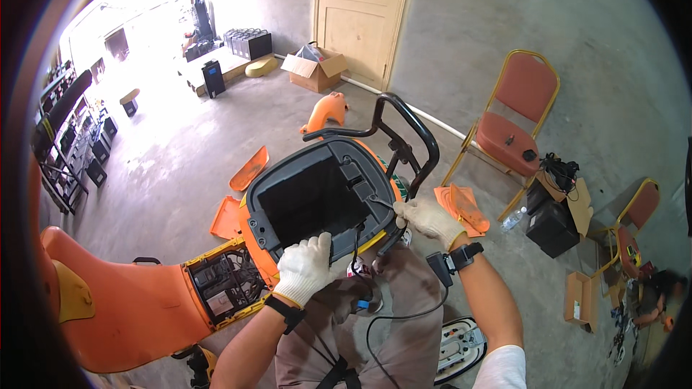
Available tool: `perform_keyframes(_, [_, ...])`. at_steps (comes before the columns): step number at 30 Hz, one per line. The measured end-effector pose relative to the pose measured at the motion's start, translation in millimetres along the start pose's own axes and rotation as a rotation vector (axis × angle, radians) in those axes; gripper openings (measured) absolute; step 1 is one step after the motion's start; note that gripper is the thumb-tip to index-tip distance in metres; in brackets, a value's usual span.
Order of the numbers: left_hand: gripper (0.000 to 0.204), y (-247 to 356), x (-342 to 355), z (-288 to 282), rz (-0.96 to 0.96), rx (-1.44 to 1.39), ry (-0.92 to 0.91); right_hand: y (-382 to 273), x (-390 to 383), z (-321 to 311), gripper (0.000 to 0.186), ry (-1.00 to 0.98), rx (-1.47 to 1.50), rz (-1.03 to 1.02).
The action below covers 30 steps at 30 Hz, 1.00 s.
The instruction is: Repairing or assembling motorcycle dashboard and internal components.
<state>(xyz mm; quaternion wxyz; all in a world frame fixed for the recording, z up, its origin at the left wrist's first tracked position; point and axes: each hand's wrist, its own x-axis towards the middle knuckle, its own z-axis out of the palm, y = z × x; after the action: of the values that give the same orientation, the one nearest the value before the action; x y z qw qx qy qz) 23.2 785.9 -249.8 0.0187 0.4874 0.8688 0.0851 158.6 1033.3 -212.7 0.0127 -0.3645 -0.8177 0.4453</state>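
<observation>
An orange scooter stands in front of me with its black under-seat storage bucket (310,202) exposed. My left hand (308,265), in a white knit glove, is closed over the near edge of the bucket. At the bucket's right rear corner, my gloved right hand (428,219) is closed around the end of a thin grey tool (382,203), which reaches over the rim; its exact kind is unclear. Beside the right hand curves the black tubular rear rack (425,144). An uncovered bay (227,284) left of the bucket shows wiring and parts.
Orange body panels (250,168) lie beyond the scooter, with more orange panels (463,209) at right. A red chair (515,112) stands near the wall. A cardboard box (316,70) sits by the door. A black cable (404,317) runs from my right wrist.
</observation>
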Motion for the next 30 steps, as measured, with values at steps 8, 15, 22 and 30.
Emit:
perform_keyframes(8, [0.074,-1,-1,0,0.014,-0.003,0.020,-17,8,-22,0.053,-0.058,-0.201,0.175])
perform_keyframes(15, [0.072,-3,-1,7,0.013,-0.018,0.015,1,4,-1,0.061,0.009,-0.218,-0.067])
perform_keyframes(22, [0.058,-6,-1,15,0.091,-0.035,0.234,-6,-7,21,0.066,0.273,-0.455,0.056])
perform_keyframes(30, [0.065,-10,0,12,0.107,-0.082,0.174,-31,-28,30,0.068,0.386,-0.440,0.156])
